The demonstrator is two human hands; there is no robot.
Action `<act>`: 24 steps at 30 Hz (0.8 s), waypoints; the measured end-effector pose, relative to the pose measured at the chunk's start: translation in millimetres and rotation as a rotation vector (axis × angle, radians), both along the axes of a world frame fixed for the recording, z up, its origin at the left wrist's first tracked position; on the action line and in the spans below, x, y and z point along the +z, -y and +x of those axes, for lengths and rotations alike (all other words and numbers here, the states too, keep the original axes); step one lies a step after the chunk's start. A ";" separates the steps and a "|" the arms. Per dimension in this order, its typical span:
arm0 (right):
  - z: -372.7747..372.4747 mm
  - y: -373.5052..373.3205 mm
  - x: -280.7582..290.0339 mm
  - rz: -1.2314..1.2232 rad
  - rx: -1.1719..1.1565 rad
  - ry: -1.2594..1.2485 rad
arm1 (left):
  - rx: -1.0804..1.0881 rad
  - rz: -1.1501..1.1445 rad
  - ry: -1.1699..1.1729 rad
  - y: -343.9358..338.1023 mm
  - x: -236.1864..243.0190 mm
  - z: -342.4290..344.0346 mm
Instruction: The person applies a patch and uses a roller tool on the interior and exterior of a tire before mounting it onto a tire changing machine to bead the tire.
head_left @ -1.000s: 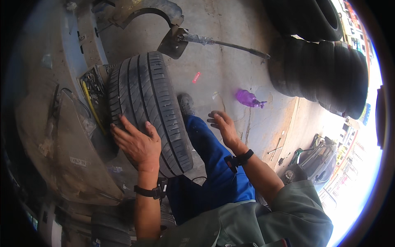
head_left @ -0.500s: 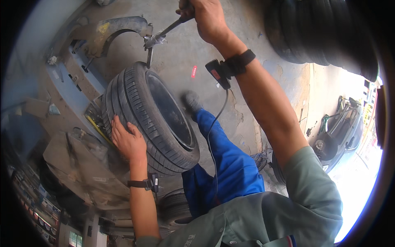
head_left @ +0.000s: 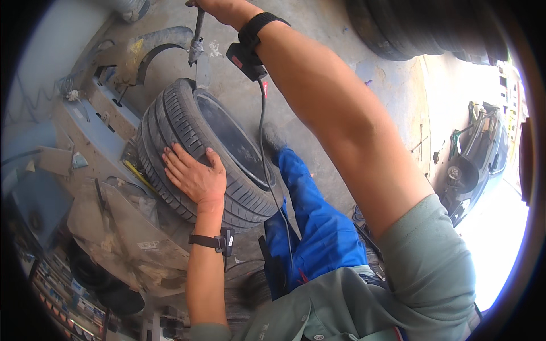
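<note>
A black tyre (head_left: pixel 233 196) stands on edge, leaning toward the grey tyre machine (head_left: pixel 91 122) on the left. My left hand (head_left: pixel 196 173) lies on its tread, fingers spread. At the top edge, partly cut off, my right hand (head_left: pixel 224 8) is closed round the handle (head_left: pixel 199 23) of the machine's bead-breaker arm (head_left: pixel 165 37). A flat blade (head_left: pixel 202 74) hangs below this handle and meets the upper edge of the tyre's sidewall. The wheel's dark inner side faces right, toward my leg.
Stacked tyres (head_left: pixel 409 28) stand at the upper right. A car (head_left: pixel 478 156) is beyond them, by the bright doorway. My shoe (head_left: pixel 274 136) is close to the tyre. A cable (head_left: pixel 263 113) hangs from my right wrist device. Shelves (head_left: pixel 62 301) line the lower left.
My right hand has swung the handle left and up, so it now stands nearly upright. My left hand has shifted a little right and up on the tread.
</note>
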State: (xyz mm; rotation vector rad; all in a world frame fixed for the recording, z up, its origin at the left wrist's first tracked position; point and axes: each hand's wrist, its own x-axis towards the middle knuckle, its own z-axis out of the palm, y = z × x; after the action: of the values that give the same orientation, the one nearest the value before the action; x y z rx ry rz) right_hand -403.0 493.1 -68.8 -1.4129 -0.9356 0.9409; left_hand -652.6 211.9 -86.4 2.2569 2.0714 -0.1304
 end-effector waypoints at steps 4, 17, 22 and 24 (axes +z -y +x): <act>5.8 14.5 -1.5 -0.097 0.009 0.019 | -0.036 0.051 0.024 14.0 -5.5 -4.5; -16.6 27.8 18.7 -0.132 -0.035 0.024 | -0.056 0.050 -0.015 16.9 -9.2 -0.4; -9.5 28.1 20.3 -0.142 -0.059 0.051 | -0.075 0.054 0.011 15.9 -5.3 3.7; -9.2 29.3 20.5 -0.125 -0.075 0.044 | -0.066 0.043 0.001 16.0 -6.9 3.4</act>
State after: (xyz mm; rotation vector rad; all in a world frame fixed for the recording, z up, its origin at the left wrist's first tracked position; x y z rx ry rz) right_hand -412.2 463.8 -48.3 -1.5695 -0.8619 0.9289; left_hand -649.2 195.8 -93.4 2.3509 2.0195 -0.0896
